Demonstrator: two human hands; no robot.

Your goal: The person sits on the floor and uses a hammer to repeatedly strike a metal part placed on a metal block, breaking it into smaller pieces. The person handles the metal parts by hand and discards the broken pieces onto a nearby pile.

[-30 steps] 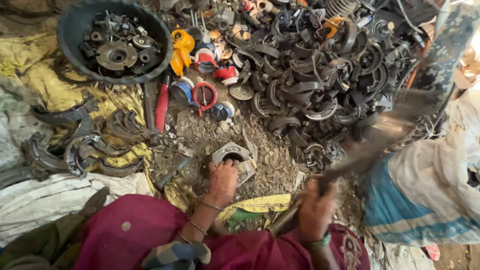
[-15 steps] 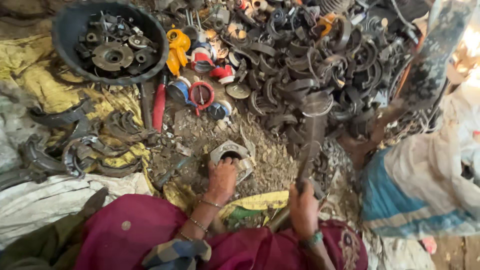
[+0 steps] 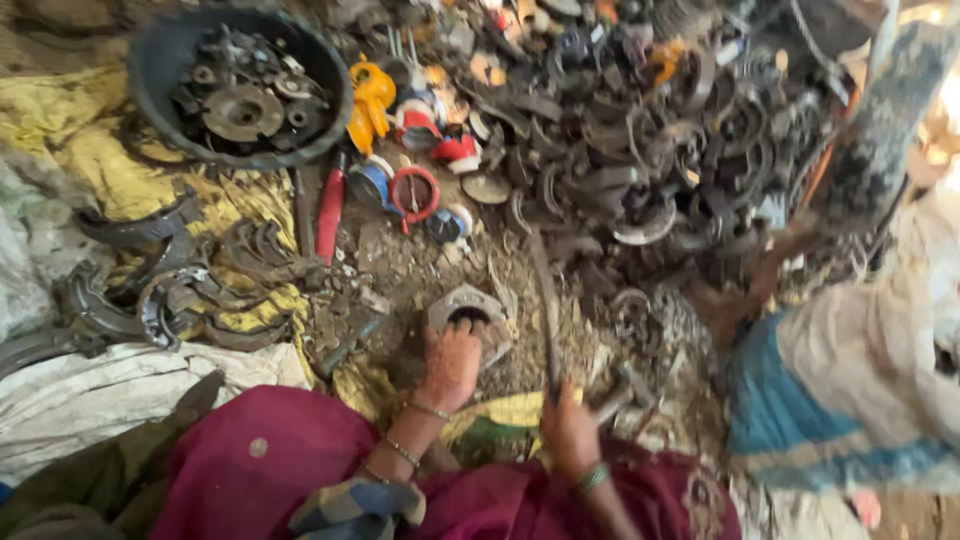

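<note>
Left hand (image 3: 452, 365) pressed on metal ring (image 3: 470, 320); right hand (image 3: 568, 432) clamped on rod (image 3: 545, 300). Risk: rod striking left fingers just beside.

- The left hand (image 3: 452, 365) rests on a grey metal part with a round hole (image 3: 470, 318), pressing it to the littered ground (image 3: 400, 270).
- The right hand (image 3: 568, 432) is closed round the lower end of a long dark tool (image 3: 545, 300), which rises toward twelve o'clock; blur hides its tip, so it may be a hammer or a bar.
- At ten o'clock, a dark round tub (image 3: 160, 60) holds metal discs.
- A large heap of dark curved scrap pieces (image 3: 650, 150) fills one o'clock.
- Red and yellow plastic parts (image 3: 410, 130) lie between tub and heap.
- At three o'clock, another person's blue and white clothing (image 3: 850, 380) shows.
</note>
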